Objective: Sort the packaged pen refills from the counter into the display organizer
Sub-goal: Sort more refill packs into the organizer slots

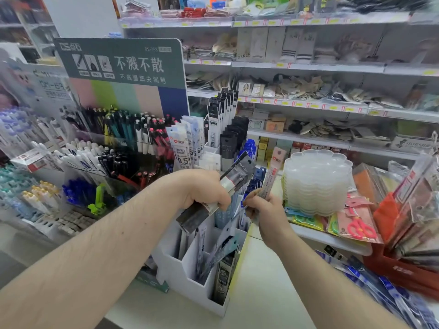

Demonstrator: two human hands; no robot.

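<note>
Left hand: the left hand (pixel 204 191) is curled round a bundle of dark refill packs (pixel 221 193), gripped mid-length, tops slanting toward 1 o'clock.
Right hand: the right hand (pixel 263 210) pinches one red-printed refill pack (pixel 269 180) by its lower end.
Organizer: the white organizer (pixel 190 264) stands under both hands, at 6 o'clock from them, several slots already stocked.
Counter: more blue refill packs (pixel 380 288) lie at 4 o'clock.
Handling: likely light, slick film sleeves, flexible along their length; hold near the middle so they neither bend nor slide out.
</note>
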